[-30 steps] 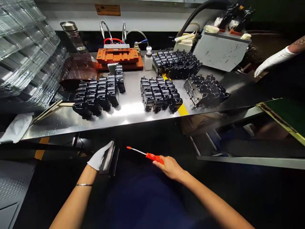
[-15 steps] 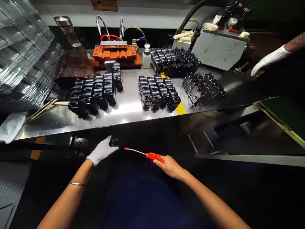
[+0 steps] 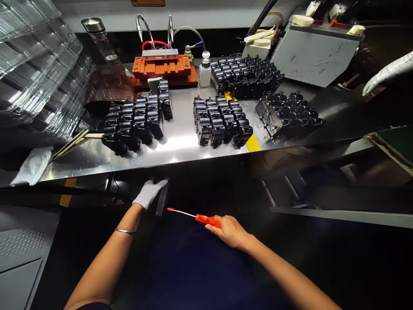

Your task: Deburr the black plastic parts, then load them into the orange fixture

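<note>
My left hand [image 3: 148, 194], in a white glove, is closed round a black plastic part [image 3: 162, 199] below the bench's front edge. One flat side of that part faces the light; the rest blends into the dark. Bare and wrapped round the handle, my right hand [image 3: 229, 231] grips a red air blow gun [image 3: 204, 219]. Its thin metal nozzle points left, and the orange tip sits just right of the part, apparently a small gap away. On the bench stand rows of similar black plastic parts [image 3: 222, 120], with another group [image 3: 134, 122] on the left.
The metal bench [image 3: 180, 150] holds an orange fixture [image 3: 163, 64], a white pump bottle [image 3: 204, 73] and a grey box [image 3: 316, 54]. Clear plastic trays [image 3: 41, 73] are stacked left, near a white glove [image 3: 34, 165]. A co-worker's gloved hand [image 3: 387, 75] is at far right.
The black part has turned, now showing a long flat side. My left hand has shifted right, nearer the nozzle tip. The bench sits a little farther right in view.
</note>
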{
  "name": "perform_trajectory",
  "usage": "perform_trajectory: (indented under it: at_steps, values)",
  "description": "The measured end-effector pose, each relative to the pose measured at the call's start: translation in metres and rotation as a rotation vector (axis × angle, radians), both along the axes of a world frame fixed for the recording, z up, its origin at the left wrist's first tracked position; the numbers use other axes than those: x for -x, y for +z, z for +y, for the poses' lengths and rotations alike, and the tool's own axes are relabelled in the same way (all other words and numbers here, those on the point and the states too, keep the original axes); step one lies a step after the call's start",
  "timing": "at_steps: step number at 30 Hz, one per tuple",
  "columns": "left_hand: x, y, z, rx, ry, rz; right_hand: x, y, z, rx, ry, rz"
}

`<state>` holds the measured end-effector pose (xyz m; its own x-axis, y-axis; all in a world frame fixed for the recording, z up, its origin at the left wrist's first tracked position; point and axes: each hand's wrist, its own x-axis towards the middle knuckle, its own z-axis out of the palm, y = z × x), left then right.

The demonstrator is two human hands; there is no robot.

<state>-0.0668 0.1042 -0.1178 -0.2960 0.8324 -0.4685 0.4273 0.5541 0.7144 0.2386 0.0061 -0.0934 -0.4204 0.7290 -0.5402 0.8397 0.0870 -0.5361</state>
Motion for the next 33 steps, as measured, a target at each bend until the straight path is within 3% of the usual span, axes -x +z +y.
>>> perform_trajectory:
  at_steps: [5,14,19,29,31,33]
  values:
    - [-0.019,-0.015,0.006,0.029,-0.048,0.095,0.014,0.000,-0.003,0.007,0.038,-0.086]
    - [-0.025,-0.013,0.005,0.068,-0.127,0.184,0.009,0.000,0.003,-0.026,-0.009,-0.098]
    - [-0.022,-0.003,-0.008,0.035,-0.256,0.146,0.000,-0.005,0.018,-0.123,-0.176,-0.179]
    - [-0.032,0.014,-0.016,0.031,-0.349,0.207,-0.003,-0.009,0.023,-0.108,-0.203,-0.136]
    - [-0.033,0.027,-0.017,0.041,-0.384,0.203,-0.012,-0.011,0.022,-0.096,-0.229,-0.096]
    - [-0.031,0.050,-0.016,0.039,-0.441,0.178,-0.025,-0.014,0.020,-0.071,-0.278,-0.021]
